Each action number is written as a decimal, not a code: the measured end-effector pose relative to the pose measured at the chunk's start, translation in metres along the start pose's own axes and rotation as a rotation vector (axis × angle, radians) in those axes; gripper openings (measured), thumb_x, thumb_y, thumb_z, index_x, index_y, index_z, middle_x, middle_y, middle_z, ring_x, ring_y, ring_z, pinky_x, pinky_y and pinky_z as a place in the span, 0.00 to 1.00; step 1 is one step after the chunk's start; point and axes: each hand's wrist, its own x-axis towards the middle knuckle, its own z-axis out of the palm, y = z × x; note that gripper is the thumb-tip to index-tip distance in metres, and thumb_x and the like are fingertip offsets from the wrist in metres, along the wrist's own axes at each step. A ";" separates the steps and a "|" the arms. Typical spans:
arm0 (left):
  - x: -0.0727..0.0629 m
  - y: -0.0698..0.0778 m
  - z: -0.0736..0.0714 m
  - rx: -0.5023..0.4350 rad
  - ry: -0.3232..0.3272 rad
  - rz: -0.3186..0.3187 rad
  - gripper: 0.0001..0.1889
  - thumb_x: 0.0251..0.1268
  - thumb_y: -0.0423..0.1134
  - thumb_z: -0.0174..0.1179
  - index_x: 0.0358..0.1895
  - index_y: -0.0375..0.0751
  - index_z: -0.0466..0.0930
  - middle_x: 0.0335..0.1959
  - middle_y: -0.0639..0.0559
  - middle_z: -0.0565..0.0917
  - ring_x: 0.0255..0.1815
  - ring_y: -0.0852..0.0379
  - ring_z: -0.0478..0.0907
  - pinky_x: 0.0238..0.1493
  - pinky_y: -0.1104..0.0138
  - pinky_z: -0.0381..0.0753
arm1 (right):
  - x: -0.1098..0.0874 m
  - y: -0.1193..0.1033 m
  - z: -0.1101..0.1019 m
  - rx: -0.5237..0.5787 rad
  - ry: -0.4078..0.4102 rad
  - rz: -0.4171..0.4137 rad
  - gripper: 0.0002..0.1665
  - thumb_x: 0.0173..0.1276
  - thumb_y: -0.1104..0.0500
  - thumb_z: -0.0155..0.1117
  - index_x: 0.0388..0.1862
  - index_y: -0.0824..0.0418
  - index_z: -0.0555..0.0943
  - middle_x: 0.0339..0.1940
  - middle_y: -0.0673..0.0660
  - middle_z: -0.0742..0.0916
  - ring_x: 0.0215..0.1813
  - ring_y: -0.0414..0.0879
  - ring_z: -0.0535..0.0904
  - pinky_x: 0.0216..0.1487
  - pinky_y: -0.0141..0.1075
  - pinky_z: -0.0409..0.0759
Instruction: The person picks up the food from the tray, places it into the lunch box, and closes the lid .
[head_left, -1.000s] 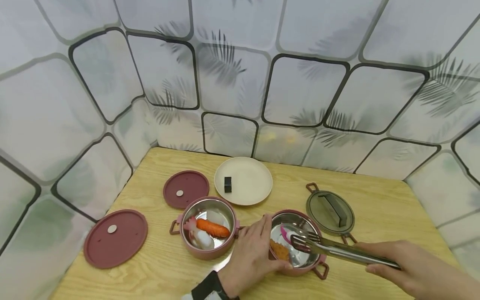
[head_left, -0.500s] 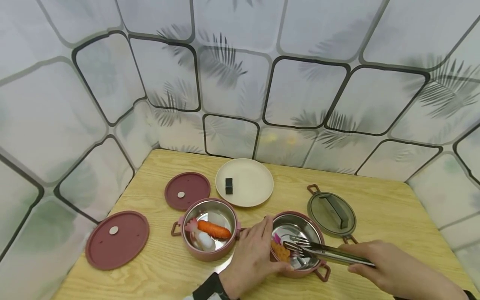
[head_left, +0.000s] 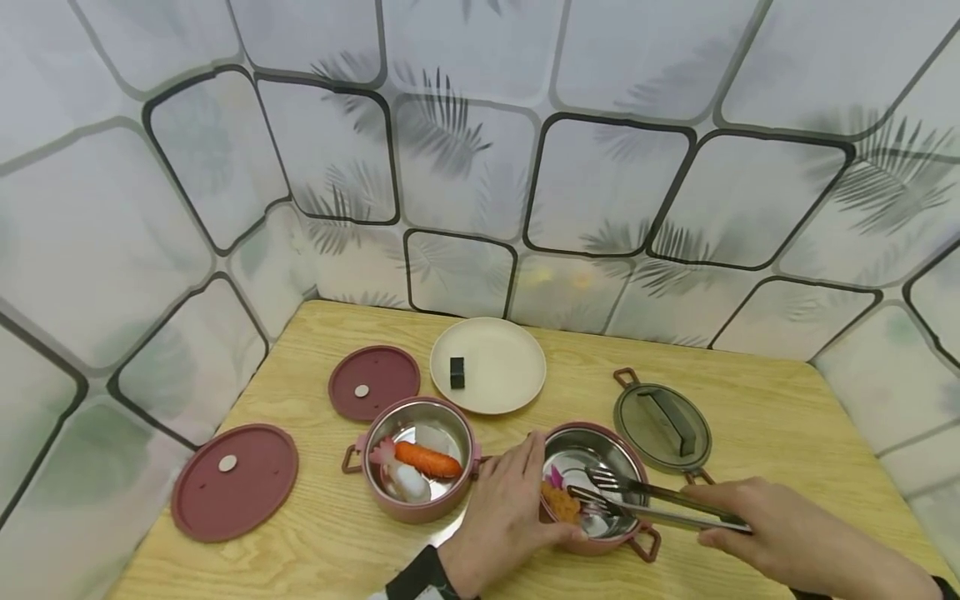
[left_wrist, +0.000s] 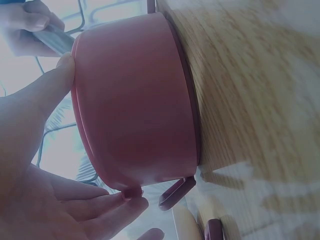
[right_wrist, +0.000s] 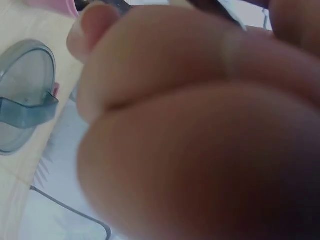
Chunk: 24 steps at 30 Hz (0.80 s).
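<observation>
My left hand steadies the right-hand pink pot. In the left wrist view its thumb lies on the pot's rim and its fingers reach along the side by a handle. My right hand grips metal tongs, whose two tips stand apart inside this pot. A breaded orange-brown food piece and a magenta-edged piece, mostly hidden, lie there at the left wall. Fingers fill much of the right wrist view.
A second pink pot holds an orange sausage-like piece and a white piece with a pink tail. Behind are a cream plate with a black block, two maroon lids and a glass lid.
The tongs' tips have spread and let go of the magenta-edged piece, which now lies by the breaded piece. My right hand has shifted left; my left hand stays on the pot.
</observation>
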 end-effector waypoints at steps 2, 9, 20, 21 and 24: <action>0.000 0.001 0.000 -0.010 -0.011 -0.007 0.62 0.44 0.77 0.62 0.78 0.40 0.53 0.76 0.45 0.65 0.73 0.50 0.68 0.69 0.49 0.70 | -0.003 0.004 -0.002 -0.017 0.028 -0.002 0.30 0.71 0.41 0.60 0.64 0.56 0.79 0.55 0.54 0.88 0.51 0.33 0.83 0.40 0.32 0.83; -0.001 0.000 0.000 -0.010 -0.005 0.006 0.62 0.45 0.77 0.62 0.78 0.39 0.54 0.76 0.44 0.65 0.73 0.49 0.68 0.69 0.48 0.71 | -0.010 0.000 -0.025 -0.023 0.140 0.028 0.29 0.71 0.47 0.62 0.66 0.60 0.76 0.47 0.45 0.89 0.38 0.25 0.79 0.31 0.28 0.75; -0.001 0.001 -0.001 0.003 -0.005 0.009 0.62 0.45 0.76 0.62 0.78 0.39 0.54 0.76 0.45 0.65 0.72 0.49 0.69 0.68 0.48 0.72 | 0.039 -0.038 -0.047 -0.039 0.322 0.104 0.33 0.71 0.44 0.62 0.70 0.58 0.74 0.42 0.44 0.87 0.27 0.29 0.69 0.33 0.30 0.67; -0.001 0.001 -0.001 0.007 -0.007 0.009 0.62 0.45 0.77 0.62 0.78 0.39 0.53 0.77 0.46 0.65 0.72 0.49 0.69 0.68 0.48 0.72 | 0.045 -0.042 -0.048 -0.036 0.309 0.110 0.34 0.72 0.42 0.60 0.70 0.59 0.73 0.45 0.47 0.88 0.28 0.30 0.70 0.34 0.31 0.68; 0.000 0.001 -0.002 0.014 -0.012 0.004 0.61 0.46 0.76 0.62 0.78 0.39 0.53 0.77 0.46 0.64 0.72 0.49 0.69 0.68 0.49 0.72 | 0.065 -0.051 -0.048 -0.017 0.306 0.084 0.36 0.72 0.41 0.59 0.70 0.61 0.73 0.54 0.58 0.87 0.36 0.39 0.81 0.41 0.39 0.80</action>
